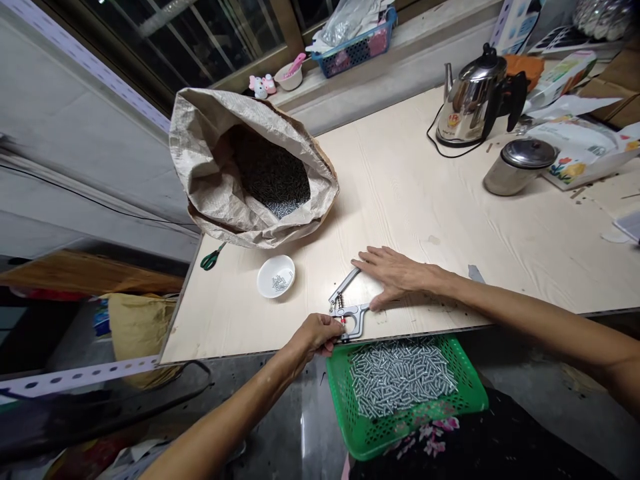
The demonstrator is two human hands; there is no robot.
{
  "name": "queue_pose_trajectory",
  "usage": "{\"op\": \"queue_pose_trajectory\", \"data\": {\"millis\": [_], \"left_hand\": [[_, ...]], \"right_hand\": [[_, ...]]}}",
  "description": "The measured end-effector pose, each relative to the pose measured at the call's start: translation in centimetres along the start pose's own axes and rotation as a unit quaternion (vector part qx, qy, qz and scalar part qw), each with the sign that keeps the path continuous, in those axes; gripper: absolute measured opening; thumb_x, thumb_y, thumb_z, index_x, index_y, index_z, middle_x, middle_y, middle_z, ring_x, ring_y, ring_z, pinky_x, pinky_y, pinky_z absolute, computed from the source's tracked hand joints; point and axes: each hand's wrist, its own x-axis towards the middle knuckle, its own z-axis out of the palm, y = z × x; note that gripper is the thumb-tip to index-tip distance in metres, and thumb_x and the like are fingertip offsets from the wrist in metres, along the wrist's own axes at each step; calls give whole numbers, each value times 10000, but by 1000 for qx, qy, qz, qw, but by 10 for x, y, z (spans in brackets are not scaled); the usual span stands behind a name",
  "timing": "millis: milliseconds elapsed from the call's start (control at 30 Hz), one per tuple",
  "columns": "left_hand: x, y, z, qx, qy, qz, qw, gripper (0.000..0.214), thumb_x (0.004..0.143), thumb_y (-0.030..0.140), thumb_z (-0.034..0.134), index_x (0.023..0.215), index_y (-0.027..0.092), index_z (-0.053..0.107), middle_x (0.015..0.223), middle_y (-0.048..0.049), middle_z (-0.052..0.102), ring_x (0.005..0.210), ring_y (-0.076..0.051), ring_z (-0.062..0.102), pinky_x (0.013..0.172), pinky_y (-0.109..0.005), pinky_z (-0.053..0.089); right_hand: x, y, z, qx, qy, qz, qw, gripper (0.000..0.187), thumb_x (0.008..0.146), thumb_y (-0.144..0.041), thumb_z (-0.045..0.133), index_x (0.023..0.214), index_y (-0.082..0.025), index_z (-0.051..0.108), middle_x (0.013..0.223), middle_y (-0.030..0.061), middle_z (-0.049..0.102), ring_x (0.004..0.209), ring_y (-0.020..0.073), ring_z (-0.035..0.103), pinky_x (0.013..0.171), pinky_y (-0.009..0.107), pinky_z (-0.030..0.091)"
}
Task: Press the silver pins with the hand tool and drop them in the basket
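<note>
Green basket (pixel 344 415); left fingers (pixel 329 326) at metal press (pixel 354 311)

sack (pixel 200 147), bowl (pixel 277 263), grey tool (pixel 357 310), kettle (pixel 467 110) on table (pixel 425 193)

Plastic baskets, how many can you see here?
2: a green perforated plastic basket holding small silvery metal pieces, at the front edge of the pale wooden table, and a blue perforated plastic basket on the grey windowsill. More may be hidden in clutter.
</note>
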Motion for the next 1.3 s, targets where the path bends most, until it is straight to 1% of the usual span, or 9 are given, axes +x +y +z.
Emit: {"op": "queue_pose_trajectory", "data": {"millis": [67, 133, 467, 700, 800, 900, 1000, 1100, 1300], "left_hand": [[-1, 1, 0, 1, -2, -1, 1000, 302, 665, 377, 696, 556, 172, 503, 408, 61, 465, 376, -74, 411, 442, -230, 404], [-1, 3, 0, 3, -4, -3, 1000, 295, 668, 366, 698, 556, 173, 504, 416, 59, 469, 378, -73, 412, 437, -228, 403], [-4, 4, 0, 3, -7, -9, 1000, 296, 672, 373, 704, 579, 169, 511, 459, 59, 477, 393, -70, 426, 427, -220, 404], [-2, 3, -2, 16, -19, 6, 1000, 328, 658, 408, 713, 573, 171, 504, 462, 54, 490, 398, -79, 437, 452, -239, 414], [0, 3, -4, 25, -30, 11, 999, 333, 647, 423, 715, 571, 169, 514, 466, 50, 503, 406, -79, 444, 459, -236, 410], [2, 4, -5, 22, -40, 16, 999, 332, 635, 432, 720, 581, 168, 526, 469, 52, 507, 411, -78, 446, 465, -233, 411], [1, 6, -6, 25, -46, 8, 999, 340, 627, 433, 729, 576, 168, 524, 460, 53, 505, 411, -79, 450, 467, -233, 411], [-1, 7, -6, 24, -47, 3, 999, 338, 633, 420, 730, 565, 165, 518, 456, 53, 499, 409, -75, 447, 458, -225, 400], [0, 4, -5, 15, -43, 9, 999, 323, 663, 414, 721, 582, 165, 531, 453, 46, 504, 397, -73, 442, 450, -221, 396]], "right_hand": [[-9, 3, 4, 6, -16, -8, 1000, 1096, 585, -748, 651, 1411, -104, 329, 1407, 227, 375, 1278, 415, 306, 999, 520, 296], [-13, 4, 7, 9, -16, -21, 1000, 1094, 589, -722, 668, 1413, -90, 322, 1418, 227, 360, 1303, 408, 279, 1027, 511, 278], [-21, -10, 3, 10, 26, -27, 999, 742, 655, -504, 734, 1259, -161, 475, 1198, 131, 564, 1074, 313, 458, 903, 461, 356], [-25, -14, -4, 12, 21, -12, 1000, 700, 685, -509, 719, 1255, -178, 483, 1185, 129, 570, 1073, 320, 455, 910, 534, 312], [-26, -10, -2, 34, 36, -23, 999, 674, 723, -564, 673, 1253, -191, 487, 1205, 132, 554, 1080, 303, 450, 924, 507, 322], [-23, -5, 0, 48, 58, -2, 997, 419, 855, -395, 587, 1197, -161, 526, 1143, 124, 573, 1016, 248, 471, 880, 397, 376], [-14, -2, 2, 13, 58, 42, 997, 177, 908, -169, 462, 997, -155, 614, 998, 107, 598, 913, 223, 476, 778, 343, 397], [-5, 0, 3, -12, 48, 41, 998, 244, 916, -111, 398, 868, -165, 631, 922, 96, 600, 864, 218, 468, 729, 333, 390], [3, 2, 5, -27, 60, 21, 998, 233, 911, -117, 407, 876, -175, 629, 929, 94, 602, 869, 225, 460, 726, 341, 381]]}}
